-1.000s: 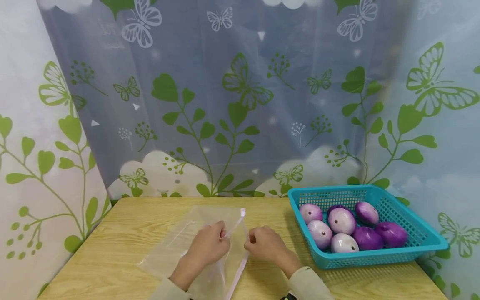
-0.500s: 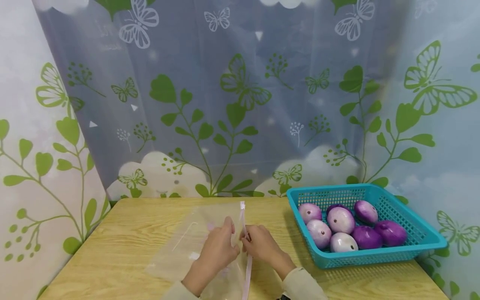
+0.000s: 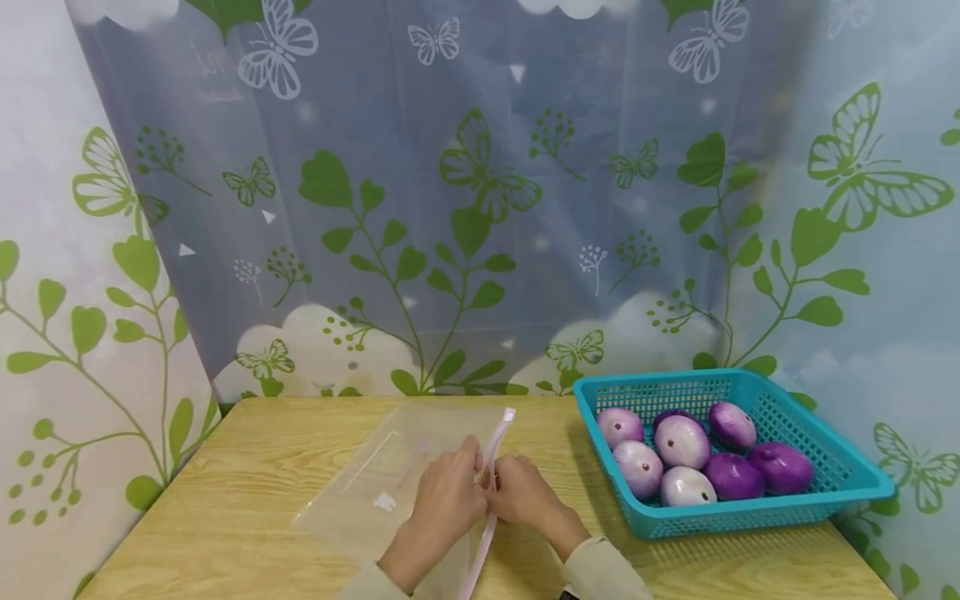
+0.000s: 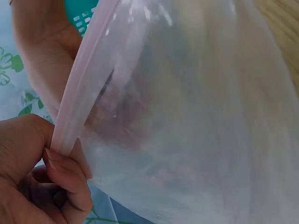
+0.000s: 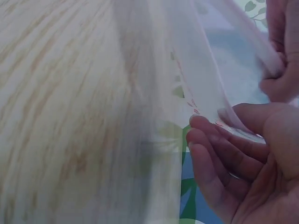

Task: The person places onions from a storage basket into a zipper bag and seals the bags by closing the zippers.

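Note:
A clear plastic zip bag (image 3: pixel 352 492) with a pink zip strip (image 3: pixel 480 554) lies slanted across the table, its top edge raised between both hands. A small whitish slider (image 3: pixel 509 415) sits at the strip's far end. My left hand (image 3: pixel 447 498) pinches the zip edge, thumb against finger, as the left wrist view shows. Right beside it my right hand (image 3: pixel 527 500) holds the other side of the opening; in the right wrist view its thumb and fingers (image 5: pixel 210 156) pinch the film's edge. The two walls stand apart there.
A turquoise plastic basket (image 3: pixel 750 523) stands at the table's right side, holding several purple and whitish onions (image 3: pixel 682 442). The wood-grain table (image 3: pixel 247 450) meets a butterfly-and-leaf printed curtain (image 3: pixel 480 250) at the back and sides.
My left hand has moved right, up to my right hand, and the two now meet at the strip. The bag's zip end has swung to the right. The basket stays put.

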The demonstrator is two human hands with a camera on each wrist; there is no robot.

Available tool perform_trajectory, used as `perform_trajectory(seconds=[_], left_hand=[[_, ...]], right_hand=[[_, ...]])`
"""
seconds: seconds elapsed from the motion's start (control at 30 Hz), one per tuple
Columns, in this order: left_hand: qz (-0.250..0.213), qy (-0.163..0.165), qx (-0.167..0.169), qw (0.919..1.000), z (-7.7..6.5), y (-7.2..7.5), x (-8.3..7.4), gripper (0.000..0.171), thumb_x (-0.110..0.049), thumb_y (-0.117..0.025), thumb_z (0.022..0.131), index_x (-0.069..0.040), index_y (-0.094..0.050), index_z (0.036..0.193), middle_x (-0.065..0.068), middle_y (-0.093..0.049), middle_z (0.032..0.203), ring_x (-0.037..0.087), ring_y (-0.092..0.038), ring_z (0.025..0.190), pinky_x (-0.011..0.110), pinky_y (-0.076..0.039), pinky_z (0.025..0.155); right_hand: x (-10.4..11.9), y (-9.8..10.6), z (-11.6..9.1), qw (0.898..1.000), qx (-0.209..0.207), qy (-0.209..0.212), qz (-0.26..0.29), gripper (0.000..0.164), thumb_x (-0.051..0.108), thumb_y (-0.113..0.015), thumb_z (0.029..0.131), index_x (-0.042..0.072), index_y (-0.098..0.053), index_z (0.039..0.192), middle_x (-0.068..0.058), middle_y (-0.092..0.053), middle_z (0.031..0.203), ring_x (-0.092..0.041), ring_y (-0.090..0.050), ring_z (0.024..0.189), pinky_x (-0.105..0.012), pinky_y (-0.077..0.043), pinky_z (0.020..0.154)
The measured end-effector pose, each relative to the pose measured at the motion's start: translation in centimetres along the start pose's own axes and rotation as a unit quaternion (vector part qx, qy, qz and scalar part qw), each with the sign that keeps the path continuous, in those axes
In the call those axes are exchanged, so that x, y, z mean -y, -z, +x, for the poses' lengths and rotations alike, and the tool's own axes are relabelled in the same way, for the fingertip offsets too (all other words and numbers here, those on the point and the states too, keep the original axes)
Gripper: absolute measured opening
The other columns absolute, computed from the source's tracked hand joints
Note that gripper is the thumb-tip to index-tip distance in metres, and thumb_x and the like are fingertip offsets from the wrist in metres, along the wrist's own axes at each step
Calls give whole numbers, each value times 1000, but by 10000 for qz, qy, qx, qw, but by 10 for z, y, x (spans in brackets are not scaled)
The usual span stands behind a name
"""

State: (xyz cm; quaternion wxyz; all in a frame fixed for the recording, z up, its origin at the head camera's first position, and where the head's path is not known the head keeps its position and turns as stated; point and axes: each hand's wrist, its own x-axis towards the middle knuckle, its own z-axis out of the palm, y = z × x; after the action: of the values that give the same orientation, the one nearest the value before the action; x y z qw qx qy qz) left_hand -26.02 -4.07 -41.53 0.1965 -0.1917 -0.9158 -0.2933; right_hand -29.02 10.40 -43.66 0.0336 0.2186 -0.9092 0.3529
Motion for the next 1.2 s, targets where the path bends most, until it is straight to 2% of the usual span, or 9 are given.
perform_trajectory(seconds=[0.1, 0.2, 0.4, 0.57, 0.67, 0.83, 0.93, 1.07, 1.2], left_hand=[[98, -113, -134, 9998, 2, 3, -3, 34, 15, -65, 63, -10, -50, 79, -5, -38, 57, 9, -35, 50, 18, -28, 42], [216, -169, -298, 9992, 3, 5, -6, 35, 14, -67, 63, -11, -50, 80, -5, -40, 57, 9, -36, 51, 18, -28, 43], [307, -221, -495, 9981, 8, 10, -14, 36, 14, -65, 63, -13, -50, 81, -2, -47, 56, 11, -39, 51, 19, -30, 43], [515, -537, -855, 9936, 10, 18, -22, 37, 14, -67, 63, -13, -51, 81, 0, -54, 57, 12, -42, 51, 20, -30, 44], [567, -623, -1108, 9903, 13, 31, -26, 35, 18, -65, 64, -11, -53, 80, -2, -45, 54, 8, -33, 49, 17, -24, 43], [436, -620, -1429, 9868, 18, 57, -32, 33, 22, -60, 66, -6, -55, 82, -7, -29, 53, 2, -18, 47, 11, -13, 42], [417, -558, -1361, 9882, 18, 64, -33, 32, 20, -59, 67, -8, -54, 83, -8, -28, 52, 2, -20, 46, 13, -14, 41], [396, -331, -1077, 9928, 16, 63, -29, 31, 16, -59, 66, -9, -53, 84, -9, -27, 53, 4, -21, 47, 15, -15, 42], [562, -34, -984, 9936, 13, 59, -21, 28, 13, -61, 69, -9, -55, 84, -8, -28, 53, 5, -21, 47, 15, -16, 41]], right_hand=[[-2, -2, 0, 9998, 180, -17, 63, 38, 5, -64, 84, 13, -53, 49, 10, -45, 40, 0, -39, 35, -14, -28, 37], [-6, -5, 0, 9996, 247, 15, 161, 41, 4, -65, 85, 14, -49, 48, 11, -43, 40, 1, -40, 34, -14, -30, 36], [-10, -8, 0, 9997, 118, 193, 102, 36, 4, -64, 82, 13, -49, 50, 4, -49, 40, 3, -38, 33, -12, -27, 35], [-10, -9, -1, 9990, 21, 417, -129, 33, 6, -64, 78, 14, -47, 50, 1, -51, 42, 3, -35, 36, -12, -25, 36], [-10, -8, -2, 9993, 149, 271, -211, 34, 6, -65, 78, 14, -48, 50, 2, -53, 43, 1, -38, 38, -13, -28, 39], [-10, -4, -6, 9991, 404, -82, 83, 25, 3, -65, 80, 9, -55, 58, -2, -63, 48, -3, -54, 39, -14, -41, 39], [-10, -3, -5, 9991, 364, -105, 188, 22, 1, -64, 83, 7, -58, 62, -2, -63, 48, -4, -53, 36, -15, -42, 36], [-10, -3, -1, 9995, 255, -52, 198, 27, 4, -59, 89, 10, -60, 63, 3, -60, 48, -1, -46, 36, -14, -38, 35], [-8, -4, 1, 9983, 265, 76, 505, 34, 5, -53, 98, 8, -60, 65, 3, -61, 52, -3, -50, 38, -16, -44, 35]])
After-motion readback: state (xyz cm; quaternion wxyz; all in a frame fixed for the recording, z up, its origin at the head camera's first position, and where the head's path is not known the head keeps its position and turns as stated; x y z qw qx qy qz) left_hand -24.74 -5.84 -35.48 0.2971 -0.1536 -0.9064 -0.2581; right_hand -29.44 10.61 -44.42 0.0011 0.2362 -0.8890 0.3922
